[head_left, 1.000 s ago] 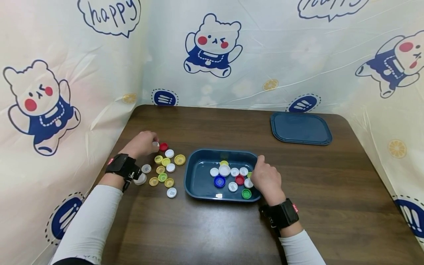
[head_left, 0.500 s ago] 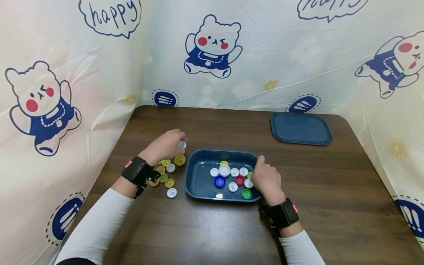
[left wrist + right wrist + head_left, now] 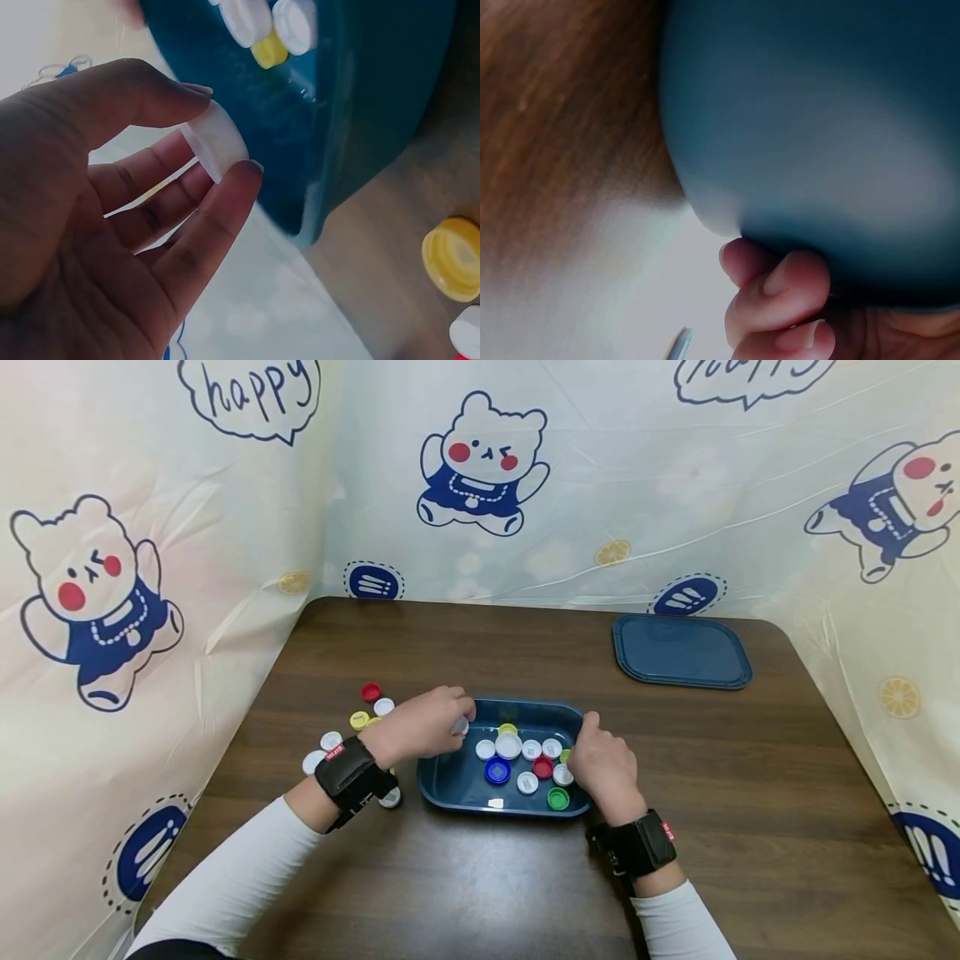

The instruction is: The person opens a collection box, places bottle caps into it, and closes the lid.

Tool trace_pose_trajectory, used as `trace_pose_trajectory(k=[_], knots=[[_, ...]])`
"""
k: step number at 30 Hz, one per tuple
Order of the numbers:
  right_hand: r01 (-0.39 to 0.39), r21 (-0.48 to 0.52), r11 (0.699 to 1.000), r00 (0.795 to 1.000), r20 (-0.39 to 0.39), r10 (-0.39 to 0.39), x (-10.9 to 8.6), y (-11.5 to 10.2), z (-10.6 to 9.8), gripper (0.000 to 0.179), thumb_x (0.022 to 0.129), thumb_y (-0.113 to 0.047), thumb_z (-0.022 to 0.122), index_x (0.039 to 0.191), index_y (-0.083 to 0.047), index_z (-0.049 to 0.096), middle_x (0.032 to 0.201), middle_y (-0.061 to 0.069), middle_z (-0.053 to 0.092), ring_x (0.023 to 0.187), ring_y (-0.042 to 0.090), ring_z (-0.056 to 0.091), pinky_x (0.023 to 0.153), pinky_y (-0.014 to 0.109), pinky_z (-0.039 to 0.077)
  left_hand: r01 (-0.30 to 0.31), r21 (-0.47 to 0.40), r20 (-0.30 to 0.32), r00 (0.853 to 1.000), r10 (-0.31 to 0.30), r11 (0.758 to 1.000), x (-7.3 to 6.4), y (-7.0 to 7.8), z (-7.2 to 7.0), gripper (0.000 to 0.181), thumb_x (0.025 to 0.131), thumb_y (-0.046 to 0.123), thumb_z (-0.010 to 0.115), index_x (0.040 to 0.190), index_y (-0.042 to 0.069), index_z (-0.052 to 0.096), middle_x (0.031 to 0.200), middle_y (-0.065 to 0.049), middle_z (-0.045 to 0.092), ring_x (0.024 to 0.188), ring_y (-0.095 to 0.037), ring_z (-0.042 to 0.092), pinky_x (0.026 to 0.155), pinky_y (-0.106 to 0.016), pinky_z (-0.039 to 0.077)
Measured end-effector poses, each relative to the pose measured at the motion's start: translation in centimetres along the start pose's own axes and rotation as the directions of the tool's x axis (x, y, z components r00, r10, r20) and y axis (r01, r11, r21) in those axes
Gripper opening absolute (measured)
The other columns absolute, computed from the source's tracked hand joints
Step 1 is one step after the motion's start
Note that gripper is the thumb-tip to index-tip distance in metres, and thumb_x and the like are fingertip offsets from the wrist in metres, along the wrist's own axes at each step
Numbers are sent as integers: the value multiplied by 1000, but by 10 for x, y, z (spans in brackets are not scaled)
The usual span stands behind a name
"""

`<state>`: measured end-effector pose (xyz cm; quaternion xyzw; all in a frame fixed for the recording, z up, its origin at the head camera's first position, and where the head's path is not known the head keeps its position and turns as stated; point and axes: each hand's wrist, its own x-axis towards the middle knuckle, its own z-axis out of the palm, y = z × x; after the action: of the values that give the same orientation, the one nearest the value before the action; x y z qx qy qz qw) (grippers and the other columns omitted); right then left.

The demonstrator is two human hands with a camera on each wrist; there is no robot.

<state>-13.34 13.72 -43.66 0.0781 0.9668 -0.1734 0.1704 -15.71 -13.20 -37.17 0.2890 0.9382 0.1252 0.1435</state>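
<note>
Carried rightward, one round white cap (image 3: 460,726) is pinched by the left hand (image 3: 416,725) over the blue tray's (image 3: 453,781) left end; eleven caps (image 3: 507,746) are seen inside, the right rim gripped by the right hand (image 3: 606,768).

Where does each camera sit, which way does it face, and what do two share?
Head: worn on the head, looking forward and down at the table and blue tray; left hand, right hand and white sleeves show.
Left wrist: on that wrist, looking past the left hand, pinching a white cap, toward the tray.
Right wrist: on that wrist, facing the tray close up; curled fingers show.
Shared: head and left wrist both show the pinched cap.
</note>
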Motion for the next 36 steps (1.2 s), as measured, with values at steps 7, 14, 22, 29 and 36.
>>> trace_pose_trajectory(k=[7, 14, 22, 29, 36], knots=[[-1, 3, 1000, 1000, 12, 1, 1, 0, 0, 45, 97, -18, 58, 134, 0, 38, 98, 23, 64, 74, 32, 58, 62, 42, 49, 12, 20, 72, 997, -14, 1000, 3, -1, 11, 30, 92, 16, 74, 120, 7, 70, 112, -9, 62, 99, -21, 60, 87, -39, 58], [16, 9, 1000, 1000, -2, -16, 0, 0, -1, 45, 97, -17, 58, 133, 0, 39, 96, 22, 64, 72, 31, 58, 62, 42, 48, 24, 40, 97, 995, -28, 999, 7, 1, 13, 28, 92, 16, 74, 119, 9, 70, 111, -9, 62, 98, -21, 60, 86, -37, 58], [14, 11, 1000, 1000, 0, -14, 0, 0, 0, 44, 97, -18, 58, 132, 0, 39, 97, 22, 64, 73, 32, 59, 63, 43, 50, 2, 82, 138, 990, -13, 997, 12, 1, 19, 27, 93, 17, 74, 118, 10, 70, 110, -7, 62, 99, -19, 58, 87, -33, 56], [17, 10, 1000, 1000, -4, -17, 0, 1, 0, 43, 98, -18, 57, 132, 0, 39, 97, 22, 64, 74, 32, 58, 64, 44, 49, -2, 95, 171, 985, -14, 995, 11, -1, 22, 32, 91, 17, 76, 122, 11, 69, 114, -6, 61, 104, -19, 54, 91, -35, 53], [15, 10, 1000, 1000, -5, -15, 0, 2, 0, 43, 97, -18, 57, 132, 0, 39, 99, 23, 64, 75, 32, 59, 65, 44, 50, 11, 53, 105, 994, -17, 999, 4, -1, 14, 33, 89, 15, 78, 121, 10, 70, 115, -8, 62, 103, -20, 56, 89, -35, 55]])
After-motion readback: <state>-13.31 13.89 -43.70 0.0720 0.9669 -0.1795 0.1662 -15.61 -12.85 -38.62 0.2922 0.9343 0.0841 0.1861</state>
